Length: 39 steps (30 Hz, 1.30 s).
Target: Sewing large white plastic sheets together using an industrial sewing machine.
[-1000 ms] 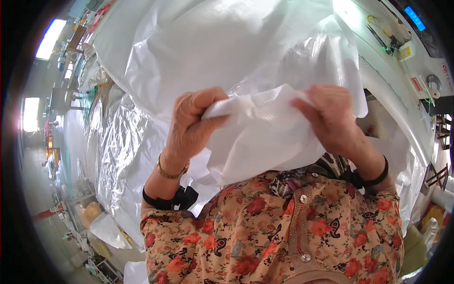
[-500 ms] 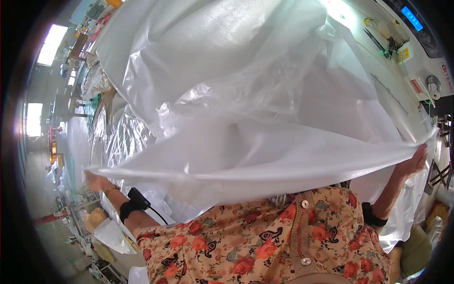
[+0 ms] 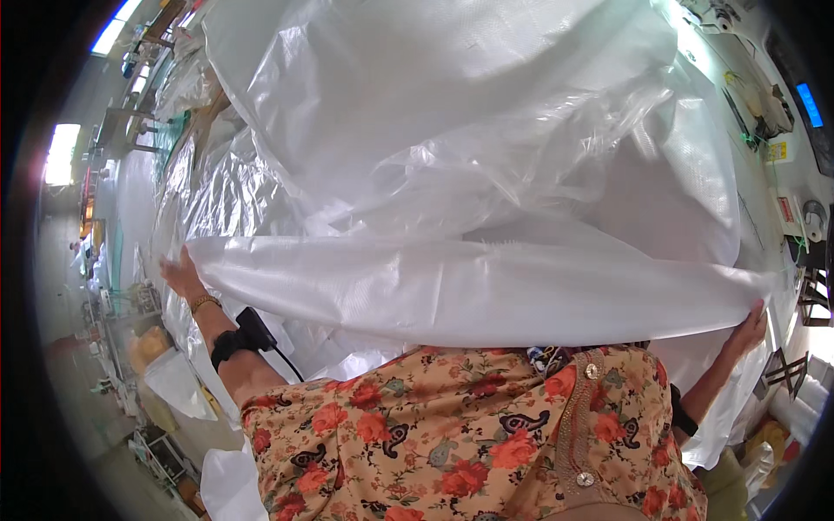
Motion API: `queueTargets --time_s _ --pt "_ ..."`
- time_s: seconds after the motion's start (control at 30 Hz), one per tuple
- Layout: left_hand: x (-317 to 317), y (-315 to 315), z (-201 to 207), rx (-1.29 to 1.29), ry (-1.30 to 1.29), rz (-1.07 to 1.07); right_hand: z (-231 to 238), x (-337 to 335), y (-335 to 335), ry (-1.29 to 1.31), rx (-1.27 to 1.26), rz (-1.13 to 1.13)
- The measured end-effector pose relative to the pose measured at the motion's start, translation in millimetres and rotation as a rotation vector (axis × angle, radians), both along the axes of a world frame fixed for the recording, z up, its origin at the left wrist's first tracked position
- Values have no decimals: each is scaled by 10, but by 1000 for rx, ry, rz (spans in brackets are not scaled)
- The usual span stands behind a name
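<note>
A wide translucent white woven plastic sheet (image 3: 486,295) stretches across in front of my body, its near part doubled into a long band. At its left end my left hand (image 3: 182,276) grips the edge between thumb and fingers, with some fingers slightly spread and blurred. The opposite end is pinched in my right hand (image 3: 749,332), partly hidden behind the sheet's corner. Beyond the band, more of the same sheeting spreads in loose, shiny folds over the work surface. Both forearms wear black straps, and a bracelet circles my left wrist.
To the right stands a white machine, likely a sewing machine, with a blue-lit display (image 3: 809,105) and a round metal knob (image 3: 814,217). Black-handled thread snips (image 3: 743,122) lie on its table. Crumpled clear plastic (image 3: 234,182) heaps up at left, and a dark folding stand (image 3: 784,375) is at right.
My left hand has risen and moved slightly right, while the right hand has dropped and come inward. The taut sheet edge has flipped over into a broader, flatter band.
</note>
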<state>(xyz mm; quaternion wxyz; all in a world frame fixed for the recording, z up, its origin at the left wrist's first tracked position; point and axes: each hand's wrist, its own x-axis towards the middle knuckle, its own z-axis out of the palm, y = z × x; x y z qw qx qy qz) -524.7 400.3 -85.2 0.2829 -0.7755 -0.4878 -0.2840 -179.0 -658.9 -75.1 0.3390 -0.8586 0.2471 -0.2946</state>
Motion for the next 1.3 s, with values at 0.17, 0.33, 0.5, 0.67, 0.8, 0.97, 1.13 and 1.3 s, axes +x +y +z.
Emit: queueTargets --time_s 0.17,0.33,0.5,0.67,0.8,0.97,1.13,1.3 --pt "1299 -1341 687 -728 -467 -841 901 131 1121 -279 -809 225" --pt "1908 -3342 948 -1315 64 -1297 1237 242 2410 163 -382 996" --pt "2089 -4238 847 -1444 535 -1520 826 571 3103 561 -29 1277" --pt "2186 -4563 641 -1339 670 -1563 231 873 3471 763 560 1214" --pt "2310 -4777 755 -1130 779 -1538 55 790 3971 436 558 1400" --pt "2559 -5019 1000 -997 684 -1717 337 825 4748 674 780 1565" --pt "2978 -5185 811 -847 777 -1824 1025 1088 5219 -59 -190 1702" --pt "3616 -5073 31 -1112 288 -1673 1837 1301 4742 318 225 1539"
